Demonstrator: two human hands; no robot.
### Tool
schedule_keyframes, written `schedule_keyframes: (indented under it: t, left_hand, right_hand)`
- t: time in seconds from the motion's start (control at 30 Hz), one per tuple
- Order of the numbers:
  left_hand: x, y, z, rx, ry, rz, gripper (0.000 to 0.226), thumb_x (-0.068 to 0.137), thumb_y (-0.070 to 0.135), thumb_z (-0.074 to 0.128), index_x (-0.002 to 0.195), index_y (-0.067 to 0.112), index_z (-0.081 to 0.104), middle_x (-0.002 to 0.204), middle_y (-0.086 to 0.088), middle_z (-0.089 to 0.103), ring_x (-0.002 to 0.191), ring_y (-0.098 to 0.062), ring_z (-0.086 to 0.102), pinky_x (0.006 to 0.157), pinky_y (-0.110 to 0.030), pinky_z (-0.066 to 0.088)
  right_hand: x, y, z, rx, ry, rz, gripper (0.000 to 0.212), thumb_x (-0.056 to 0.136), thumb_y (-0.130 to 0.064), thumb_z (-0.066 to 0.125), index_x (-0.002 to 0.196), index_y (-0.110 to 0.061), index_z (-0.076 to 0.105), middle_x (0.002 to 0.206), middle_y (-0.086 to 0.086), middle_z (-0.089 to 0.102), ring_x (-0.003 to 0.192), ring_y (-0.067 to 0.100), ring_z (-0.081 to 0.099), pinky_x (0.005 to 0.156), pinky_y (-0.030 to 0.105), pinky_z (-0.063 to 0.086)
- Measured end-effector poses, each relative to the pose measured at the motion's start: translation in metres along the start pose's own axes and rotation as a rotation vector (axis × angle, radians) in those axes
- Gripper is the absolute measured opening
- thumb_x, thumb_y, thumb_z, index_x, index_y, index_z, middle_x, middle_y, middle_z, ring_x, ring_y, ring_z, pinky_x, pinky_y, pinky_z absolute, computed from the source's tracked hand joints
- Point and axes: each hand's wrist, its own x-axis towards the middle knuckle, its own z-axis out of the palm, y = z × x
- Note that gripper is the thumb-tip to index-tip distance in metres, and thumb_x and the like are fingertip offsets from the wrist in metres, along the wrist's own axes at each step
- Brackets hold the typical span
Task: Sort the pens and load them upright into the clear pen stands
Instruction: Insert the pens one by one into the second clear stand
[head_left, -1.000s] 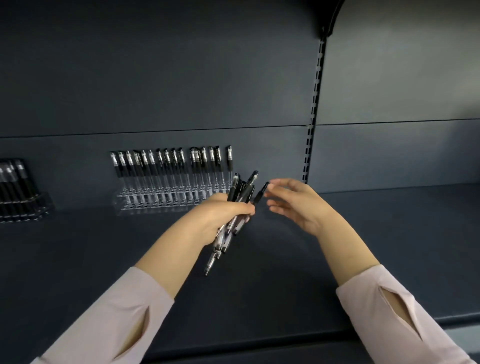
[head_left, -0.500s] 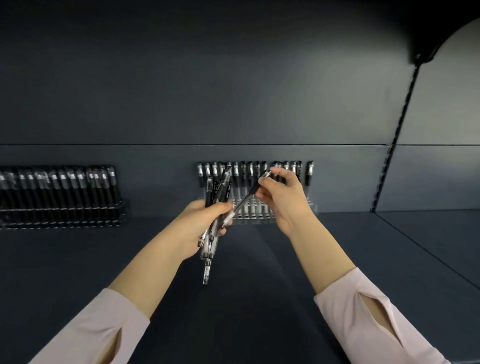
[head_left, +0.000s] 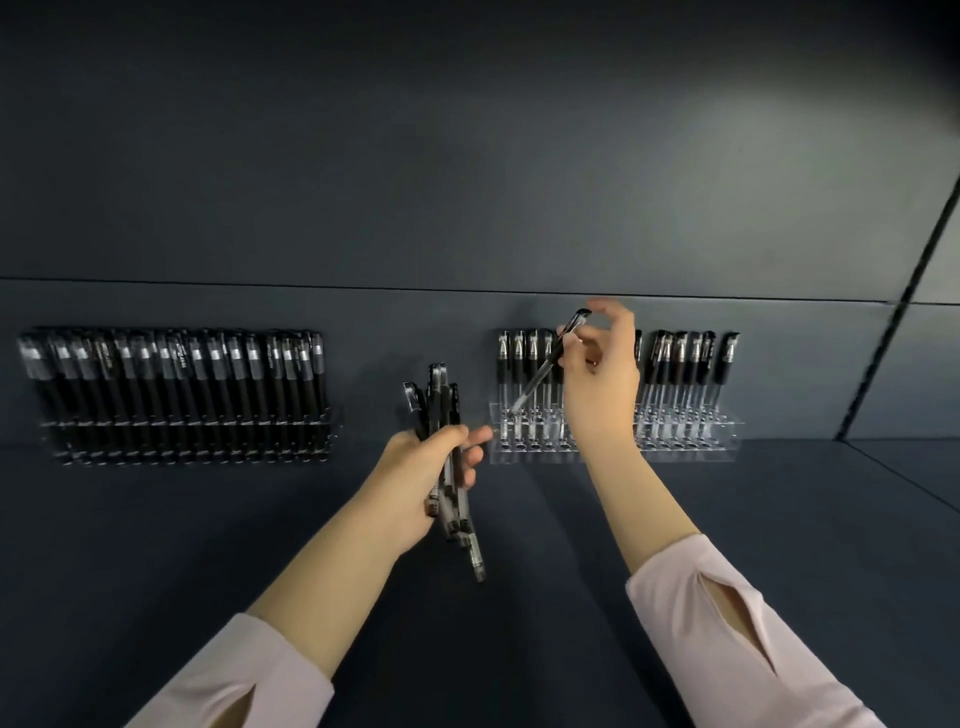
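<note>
Here, a single pen is pinched near its capped end between the thumb and fingertips of the right hand, with the remaining fingers loosely curled above it. The pen is held tilted, cap up beside the fingertips and tip pointed down and left of the hand, over the clear pen stand that is partly hidden behind the wrist. Upright pens are seen in that stand on both sides of the right hand.

A bundle of pens is gripped in the left hand, fingers and thumb wrapped round it, caps raised above the fist and tips hanging below. This hand is held lower than and left of the right hand. Farther left of it, a second stand packed with upright pens is seen on the dark shelf.
</note>
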Motion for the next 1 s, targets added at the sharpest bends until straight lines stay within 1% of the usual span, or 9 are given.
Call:
schedule_keyframes:
  t: [0.13, 0.27, 0.37, 0.53, 0.77, 0.83, 0.9, 0.97, 1.0]
  left_hand:
    - [0.005, -0.001, 0.002, -0.064, 0.032, 0.037, 0.023, 0.094, 0.008, 0.062, 0.114, -0.002, 0.060, 0.093, -0.010, 0.076, 0.063, -0.010, 0.066, 0.052, -0.023, 0.051]
    - [0.006, -0.002, 0.003, -0.113, 0.074, 0.068, 0.026, 0.091, 0.010, 0.067, 0.112, -0.005, 0.064, 0.075, -0.006, 0.072, 0.063, -0.013, 0.065, 0.053, -0.021, 0.053]
    - [0.004, -0.001, 0.003, -0.141, 0.072, 0.060, 0.024, 0.092, 0.011, 0.066, 0.112, -0.003, 0.066, 0.078, -0.005, 0.076, 0.062, -0.009, 0.068, 0.054, -0.019, 0.054]
    - [0.002, 0.000, 0.003, -0.145, 0.070, 0.047, 0.024, 0.090, 0.016, 0.069, 0.107, -0.001, 0.071, 0.081, -0.004, 0.076, 0.066, -0.009, 0.069, 0.054, -0.016, 0.053]
    - [-0.001, 0.002, 0.005, -0.232, 0.043, 0.024, 0.022, 0.090, 0.012, 0.068, 0.110, 0.003, 0.065, 0.092, -0.009, 0.077, 0.068, -0.015, 0.073, 0.054, -0.023, 0.057]
    - [-0.001, 0.002, 0.005, -0.237, 0.030, 0.017, 0.021, 0.091, 0.010, 0.067, 0.110, 0.002, 0.064, 0.093, -0.011, 0.077, 0.070, -0.016, 0.074, 0.054, -0.023, 0.057]
    - [-0.002, 0.002, 0.006, -0.243, 0.018, 0.010, 0.020, 0.092, 0.009, 0.066, 0.110, 0.000, 0.063, 0.096, -0.014, 0.076, 0.075, -0.016, 0.075, 0.054, -0.023, 0.057]
    - [-0.002, 0.003, 0.008, -0.247, 0.011, 0.005, 0.023, 0.091, 0.007, 0.066, 0.112, -0.003, 0.063, 0.093, -0.013, 0.076, 0.075, -0.016, 0.075, 0.054, -0.023, 0.057]
    - [-0.003, 0.002, 0.009, -0.251, 0.013, 0.003, 0.025, 0.090, 0.007, 0.067, 0.112, -0.004, 0.063, 0.090, -0.012, 0.076, 0.072, -0.015, 0.074, 0.054, -0.023, 0.057]
  right_hand:
    - [0.003, 0.007, 0.000, -0.045, -0.069, -0.072, 0.030, 0.097, -0.008, 0.049, 0.118, -0.030, 0.047, 0.101, 0.002, 0.065, 0.081, 0.019, 0.065, 0.068, 0.014, 0.048]
    - [0.009, 0.007, 0.004, -0.069, -0.172, -0.098, 0.031, 0.097, -0.009, 0.051, 0.118, -0.031, 0.047, 0.100, -0.004, 0.069, 0.087, 0.010, 0.065, 0.076, 0.024, 0.053]
    - [0.014, 0.010, 0.009, -0.107, -0.263, -0.082, 0.032, 0.096, -0.008, 0.052, 0.117, -0.032, 0.050, 0.097, -0.004, 0.069, 0.090, 0.012, 0.065, 0.086, 0.038, 0.055]
    - [0.014, 0.021, 0.016, -0.160, -0.359, -0.065, 0.035, 0.095, -0.002, 0.050, 0.117, -0.028, 0.057, 0.098, -0.008, 0.064, 0.090, 0.018, 0.064, 0.080, 0.048, 0.055]
    - [0.008, 0.028, 0.017, -0.214, -0.414, -0.117, 0.045, 0.097, 0.001, 0.043, 0.133, -0.022, 0.056, 0.110, 0.004, 0.057, 0.097, 0.020, 0.062, 0.091, 0.035, 0.052]
    - [0.006, 0.027, 0.015, -0.215, -0.380, -0.109, 0.045, 0.097, -0.001, 0.044, 0.135, -0.022, 0.055, 0.108, 0.004, 0.057, 0.093, 0.016, 0.061, 0.080, 0.028, 0.052]
    - [0.003, 0.022, 0.010, -0.192, -0.325, -0.098, 0.041, 0.096, -0.005, 0.046, 0.131, -0.023, 0.056, 0.104, -0.002, 0.058, 0.080, 0.004, 0.057, 0.066, 0.017, 0.046]
    - [0.001, 0.016, 0.006, -0.172, -0.292, -0.079, 0.031, 0.097, -0.010, 0.049, 0.122, -0.024, 0.062, 0.099, -0.010, 0.060, 0.076, -0.001, 0.055, 0.067, 0.016, 0.046]
    - [0.001, 0.012, 0.004, -0.160, -0.299, -0.056, 0.026, 0.098, -0.013, 0.050, 0.117, -0.023, 0.065, 0.096, -0.011, 0.062, 0.076, 0.000, 0.055, 0.070, 0.020, 0.049]
